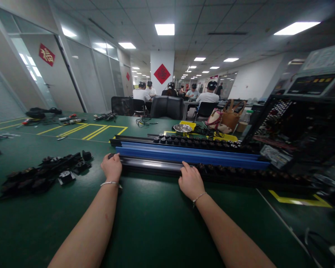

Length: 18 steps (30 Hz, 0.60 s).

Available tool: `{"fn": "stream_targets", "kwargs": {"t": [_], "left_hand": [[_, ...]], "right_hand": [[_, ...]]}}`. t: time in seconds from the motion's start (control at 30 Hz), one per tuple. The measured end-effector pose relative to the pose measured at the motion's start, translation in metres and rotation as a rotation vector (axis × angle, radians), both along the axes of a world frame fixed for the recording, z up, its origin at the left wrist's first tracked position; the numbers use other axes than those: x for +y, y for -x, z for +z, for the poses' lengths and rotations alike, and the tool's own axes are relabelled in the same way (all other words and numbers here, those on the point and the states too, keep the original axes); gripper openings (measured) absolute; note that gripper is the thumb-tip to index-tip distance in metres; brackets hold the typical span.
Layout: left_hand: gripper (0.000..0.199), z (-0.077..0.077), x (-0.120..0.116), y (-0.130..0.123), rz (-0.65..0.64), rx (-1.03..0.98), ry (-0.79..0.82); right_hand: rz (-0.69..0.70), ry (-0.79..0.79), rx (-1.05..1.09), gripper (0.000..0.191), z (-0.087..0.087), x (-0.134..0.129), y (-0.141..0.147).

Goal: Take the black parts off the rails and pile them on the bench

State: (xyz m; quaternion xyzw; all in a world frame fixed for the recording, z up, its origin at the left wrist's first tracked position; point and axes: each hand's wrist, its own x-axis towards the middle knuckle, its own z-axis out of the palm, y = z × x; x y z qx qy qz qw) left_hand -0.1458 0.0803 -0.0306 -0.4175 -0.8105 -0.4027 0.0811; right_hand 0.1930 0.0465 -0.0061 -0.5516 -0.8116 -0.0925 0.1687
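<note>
A long black metal rail [153, 163] with a shiny groove lies across the green table in front of me. My left hand [111, 169] is closed at the rail's left end, fingertips pinched on a small black part [111, 156]. Further right, my right hand [191, 181] grips the rail from the near side, fingers bent over its top edge. Right of that hand, a row of small black parts [226, 172] sits along the rail. Directly behind lies a blue rail [184, 153], and beyond it another row of black parts with silver tops [173, 139].
Loose black parts [39, 173] are heaped at left. A metal bowl [182, 128] and yellow trays [225, 137] stand behind the rails. An open computer case [293, 130] rises at right. Tools and cables [72, 119] lie at the far edge; people [209, 95] sit beyond.
</note>
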Motion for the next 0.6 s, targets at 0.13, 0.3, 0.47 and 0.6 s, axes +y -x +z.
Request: {"fn": "stream_targets", "kwargs": {"t": [0.13, 0.3, 0.47, 0.6], "left_hand": [[0.046, 0.005, -0.003, -0.006, 0.052, -0.035, -0.049], [0.044, 0.009, -0.005, -0.009, 0.064, -0.048, -0.08], [0.04, 0.011, -0.006, -0.01, 0.075, -0.056, -0.099], [0.038, 0.011, -0.006, -0.011, 0.099, -0.071, -0.118]], "right_hand": [[0.007, -0.012, -0.011, 0.028, -0.001, 0.002, -0.001], [0.013, -0.026, -0.016, 0.026, -0.001, 0.002, -0.001], [0.007, -0.021, -0.014, 0.026, 0.001, 0.001, -0.001], [0.002, -0.006, -0.02, 0.026, 0.002, 0.0, 0.0]]}}
